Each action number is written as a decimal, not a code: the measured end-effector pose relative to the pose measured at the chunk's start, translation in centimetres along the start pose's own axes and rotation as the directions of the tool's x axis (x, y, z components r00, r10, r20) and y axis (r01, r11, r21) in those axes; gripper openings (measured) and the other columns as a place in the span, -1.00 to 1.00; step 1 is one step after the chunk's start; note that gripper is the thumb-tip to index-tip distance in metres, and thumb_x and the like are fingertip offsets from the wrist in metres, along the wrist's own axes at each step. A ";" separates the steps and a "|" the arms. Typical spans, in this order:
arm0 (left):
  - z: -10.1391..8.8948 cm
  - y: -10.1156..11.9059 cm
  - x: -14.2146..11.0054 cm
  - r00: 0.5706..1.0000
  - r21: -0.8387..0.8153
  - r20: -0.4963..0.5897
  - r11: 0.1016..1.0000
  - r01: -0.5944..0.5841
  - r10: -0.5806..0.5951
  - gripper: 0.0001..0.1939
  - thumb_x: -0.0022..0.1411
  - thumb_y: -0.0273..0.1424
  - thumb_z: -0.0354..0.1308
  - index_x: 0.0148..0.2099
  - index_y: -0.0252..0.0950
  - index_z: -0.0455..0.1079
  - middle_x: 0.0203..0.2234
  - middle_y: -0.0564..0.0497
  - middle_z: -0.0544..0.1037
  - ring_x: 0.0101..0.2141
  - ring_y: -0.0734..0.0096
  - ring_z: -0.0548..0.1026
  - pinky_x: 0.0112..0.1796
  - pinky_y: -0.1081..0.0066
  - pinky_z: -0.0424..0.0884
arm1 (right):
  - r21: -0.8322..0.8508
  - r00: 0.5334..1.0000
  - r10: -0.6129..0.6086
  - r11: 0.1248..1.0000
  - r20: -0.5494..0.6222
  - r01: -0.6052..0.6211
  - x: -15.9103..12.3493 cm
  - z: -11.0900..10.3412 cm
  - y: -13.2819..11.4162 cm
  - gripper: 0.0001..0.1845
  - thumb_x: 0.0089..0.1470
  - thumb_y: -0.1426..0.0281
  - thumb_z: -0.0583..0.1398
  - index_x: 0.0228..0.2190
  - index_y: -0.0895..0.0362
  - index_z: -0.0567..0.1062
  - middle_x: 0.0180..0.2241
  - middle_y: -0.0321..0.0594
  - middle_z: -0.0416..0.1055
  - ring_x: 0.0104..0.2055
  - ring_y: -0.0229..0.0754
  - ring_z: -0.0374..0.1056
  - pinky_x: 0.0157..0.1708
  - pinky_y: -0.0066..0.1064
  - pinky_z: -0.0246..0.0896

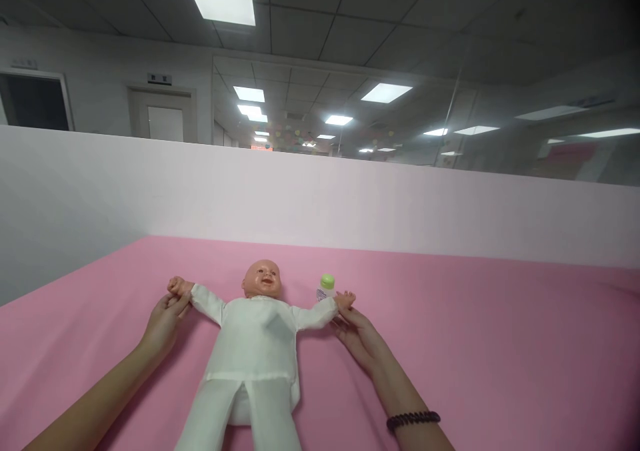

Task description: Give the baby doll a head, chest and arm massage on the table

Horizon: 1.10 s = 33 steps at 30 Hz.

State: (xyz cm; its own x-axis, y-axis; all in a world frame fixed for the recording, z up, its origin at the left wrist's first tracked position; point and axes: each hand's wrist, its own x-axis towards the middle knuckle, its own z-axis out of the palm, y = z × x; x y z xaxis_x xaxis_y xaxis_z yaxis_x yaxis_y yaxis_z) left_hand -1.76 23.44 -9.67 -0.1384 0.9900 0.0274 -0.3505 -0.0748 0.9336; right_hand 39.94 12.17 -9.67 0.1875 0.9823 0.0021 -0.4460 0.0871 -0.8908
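Observation:
A baby doll (257,337) with a white cloth body lies on its back on the pink table cover (475,344), its arms stretched out to both sides. My left hand (165,321) is closed on the doll's wrist at the left of the view. On the other side, my right hand (361,334) holds the doll's other wrist between thumb and fingers. Just behind that wrist stands a small white bottle (327,285) with a green cap, its lower part hidden by the doll's arm. The doll's feet are out of view.
A low white partition (320,201) runs along the far edge of the pink surface and continues down the left side. Beyond it are a door (165,123) and a glass wall. A dark coiled band (413,420) circles my right wrist.

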 end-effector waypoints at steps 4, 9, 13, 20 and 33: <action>2.5 1.7 -2.9 0.977 0.161 -0.077 0.969 -0.186 0.200 -0.42 0.01 -0.23 0.43 0.08 -0.10 0.38 -0.01 -0.02 0.56 0.04 0.24 0.50 0.08 0.25 0.42 | 0.066 0.987 -0.163 0.984 0.002 0.163 -0.6 3.6 -1.0 -0.34 -0.12 0.19 0.43 0.04 -0.03 0.44 0.10 -0.18 0.41 0.11 -0.05 0.35 0.08 -0.19 0.30; 5.3 2.3 -6.4 0.924 0.186 0.136 0.907 -0.379 0.358 -0.44 0.02 -0.17 0.40 0.07 -0.15 0.43 0.09 -0.07 0.51 0.12 0.10 0.45 0.13 0.16 0.40 | -0.209 0.942 -0.290 0.924 0.171 0.322 -2.5 8.1 -1.5 -0.36 -0.13 0.20 0.44 0.02 -0.03 0.47 0.10 -0.14 0.41 0.11 -0.02 0.34 0.06 -0.17 0.27; 5.9 1.5 -7.7 0.875 0.409 0.351 0.786 -0.464 0.334 -0.53 0.14 -0.12 0.29 0.08 -0.12 0.45 0.08 -0.02 0.53 0.13 0.12 0.44 0.19 0.12 0.33 | -0.448 0.888 -0.260 0.789 0.379 0.421 -4.0 10.0 -1.2 -0.54 0.01 0.32 0.35 -0.02 -0.06 0.50 0.08 -0.19 0.41 0.08 -0.04 0.35 0.09 -0.14 0.22; 5.9 -0.5 -7.9 0.795 0.532 0.509 0.607 -0.591 0.329 -0.59 0.25 -0.17 0.17 0.13 -0.06 0.43 0.09 0.05 0.52 0.14 0.21 0.43 0.19 0.15 0.34 | -0.606 0.790 -0.203 0.541 0.579 0.583 -5.3 11.7 -0.3 -0.50 0.00 0.53 0.31 -0.03 -0.12 0.53 -0.02 -0.27 0.40 0.10 -0.12 0.24 0.15 -0.20 0.13; 5.8 -1.4 -7.1 0.485 0.485 0.781 0.107 -0.868 0.395 -0.62 0.37 -0.39 -0.01 0.17 -0.18 0.41 0.10 -0.04 0.52 0.14 0.23 0.45 0.11 0.18 0.46 | -0.633 0.708 -0.098 0.373 0.700 0.678 -6.1 12.1 0.4 -0.38 0.02 0.61 0.20 0.05 -0.18 0.47 0.00 -0.28 0.33 0.11 -0.17 0.19 0.20 -0.23 0.04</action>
State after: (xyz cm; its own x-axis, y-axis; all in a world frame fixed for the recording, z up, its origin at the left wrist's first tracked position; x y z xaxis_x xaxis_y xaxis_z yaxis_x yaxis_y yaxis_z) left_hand 5.06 17.23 -9.12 0.5176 0.5435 0.6609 0.5316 -0.8095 0.2493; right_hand 27.99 8.24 -4.56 -0.4357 0.8029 0.4069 0.5149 0.5931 -0.6189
